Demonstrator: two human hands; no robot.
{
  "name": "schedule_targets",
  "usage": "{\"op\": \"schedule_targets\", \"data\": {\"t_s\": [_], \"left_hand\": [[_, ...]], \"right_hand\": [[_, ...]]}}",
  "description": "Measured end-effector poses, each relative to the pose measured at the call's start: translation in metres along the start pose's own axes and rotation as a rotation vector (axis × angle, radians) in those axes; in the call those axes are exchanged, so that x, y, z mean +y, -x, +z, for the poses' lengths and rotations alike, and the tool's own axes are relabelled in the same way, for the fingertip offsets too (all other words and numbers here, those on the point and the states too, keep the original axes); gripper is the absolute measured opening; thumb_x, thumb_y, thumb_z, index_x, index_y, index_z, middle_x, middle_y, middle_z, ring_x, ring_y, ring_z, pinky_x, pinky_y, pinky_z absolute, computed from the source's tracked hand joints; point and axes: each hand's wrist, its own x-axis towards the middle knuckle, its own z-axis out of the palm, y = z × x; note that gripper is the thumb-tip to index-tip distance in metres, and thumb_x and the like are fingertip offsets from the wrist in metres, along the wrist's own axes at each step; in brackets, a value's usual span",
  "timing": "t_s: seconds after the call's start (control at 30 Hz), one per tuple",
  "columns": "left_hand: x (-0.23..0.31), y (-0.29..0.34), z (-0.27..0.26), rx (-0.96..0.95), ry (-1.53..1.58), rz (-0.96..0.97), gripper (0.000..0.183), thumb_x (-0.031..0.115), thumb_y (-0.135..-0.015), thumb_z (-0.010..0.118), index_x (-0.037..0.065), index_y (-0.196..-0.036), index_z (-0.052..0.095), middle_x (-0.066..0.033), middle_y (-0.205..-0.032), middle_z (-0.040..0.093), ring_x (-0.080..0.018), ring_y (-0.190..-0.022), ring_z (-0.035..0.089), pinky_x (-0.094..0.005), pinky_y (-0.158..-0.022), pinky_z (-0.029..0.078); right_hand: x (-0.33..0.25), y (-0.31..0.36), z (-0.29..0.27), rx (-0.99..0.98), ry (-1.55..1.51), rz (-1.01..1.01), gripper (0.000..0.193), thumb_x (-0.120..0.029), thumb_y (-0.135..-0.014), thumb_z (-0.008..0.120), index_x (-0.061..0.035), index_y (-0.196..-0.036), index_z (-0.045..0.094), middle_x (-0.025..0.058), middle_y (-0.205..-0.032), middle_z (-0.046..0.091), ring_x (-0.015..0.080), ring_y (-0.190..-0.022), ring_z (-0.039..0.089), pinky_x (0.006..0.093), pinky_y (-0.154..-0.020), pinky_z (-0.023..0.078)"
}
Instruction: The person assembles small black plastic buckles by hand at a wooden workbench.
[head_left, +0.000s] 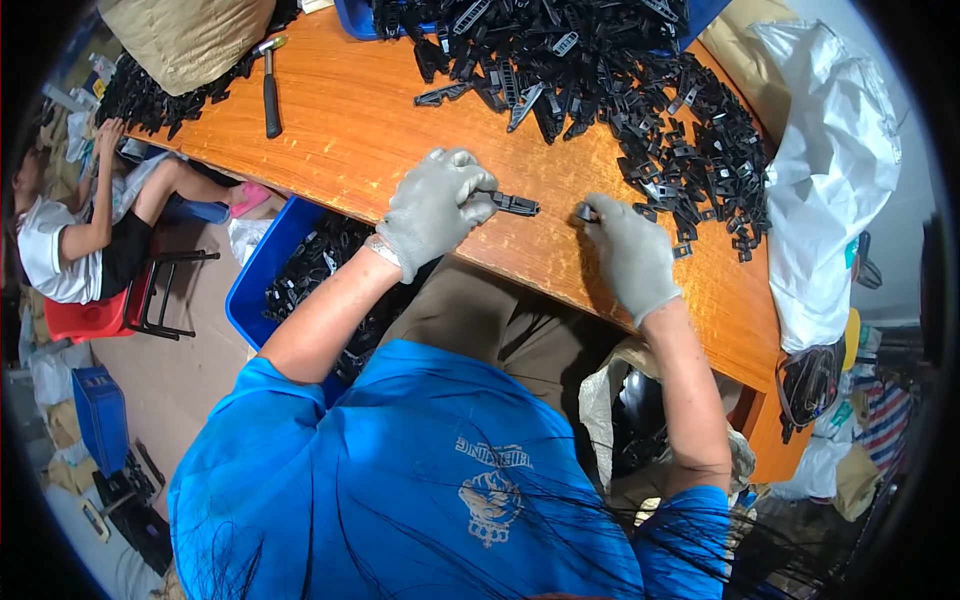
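Observation:
Over the table's front edge, my gloved left hand [436,207] grips a long black plastic part [517,204] between thumb and fingers; its free end points right. A short distance to the right, my gloved right hand [630,250] is closed in a pinch on a small dark plastic piece [587,212], mostly hidden by the fingers. The two pieces are apart. Beyond my hands lies a heap of long black plastic parts [520,75]. Many smaller black clips [690,150] spread to its right.
A hammer [271,95] lies at the back left of the wooden table [340,120]. Below the edge stands a blue bin [250,290] of black parts. An open sack [600,410] sits by my right arm, a white sack [830,180] at right. Another person [80,240] sits at left.

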Motion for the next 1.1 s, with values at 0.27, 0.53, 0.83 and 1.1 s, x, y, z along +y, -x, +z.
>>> {"op": "schedule_targets", "data": {"t_s": [0.27, 0.53, 0.83, 1.1], "left_hand": [[-0.001, -0.001, 0.006, 0.015, -0.016, 0.001, 0.017, 0.017, -0.086, 0.086, 0.011, -0.099, 0.076, -0.0089, -0.093, 0.068, -0.0338, -0.096, 0.063, -0.0464, -0.085, 0.051], [0.009, -0.009, 0.010, -0.005, 0.029, 0.043, 0.013, 0.015, -0.088, 0.082, 0.008, -0.097, 0.076, -0.0110, -0.096, 0.067, -0.0355, -0.098, 0.064, -0.0483, -0.085, 0.052], [-0.040, 0.016, -0.094, -0.504, 0.040, 0.012, 0.020, 0.006, -0.085, 0.076, 0.006, -0.105, 0.074, -0.0113, -0.095, 0.066, -0.0331, -0.100, 0.067, -0.0467, -0.091, 0.054], [-0.011, -0.035, -0.061, -0.066, 0.030, -0.129, 0.040, 0.024, -0.100, 0.071, 0.005, -0.134, 0.072, -0.0198, -0.127, 0.073, -0.0357, -0.122, 0.070, -0.0446, -0.108, 0.055]], "right_hand": [[-0.035, -0.023, 0.022, 0.212, -0.358, -0.159, 0.021, -0.023, -0.093, 0.081, -0.0146, -0.113, 0.079, 0.0119, -0.109, 0.070, 0.0343, -0.099, 0.073, 0.0464, -0.082, 0.060], [-0.028, -0.033, 0.033, 0.233, -0.390, -0.273, 0.020, -0.017, -0.091, 0.083, -0.0166, -0.111, 0.082, 0.0095, -0.103, 0.068, 0.0319, -0.095, 0.071, 0.0446, -0.079, 0.057], [-0.042, -0.032, 0.032, 0.094, -0.364, -0.407, 0.015, -0.027, -0.096, 0.077, -0.0171, -0.107, 0.080, 0.0077, -0.106, 0.073, 0.0316, -0.099, 0.073, 0.0439, -0.084, 0.060], [0.073, -0.017, -0.003, 0.375, -0.011, 0.139, 0.025, -0.018, -0.094, 0.081, -0.0115, -0.117, 0.079, 0.0116, -0.118, 0.072, 0.0351, -0.099, 0.076, 0.0458, -0.083, 0.061]]}}
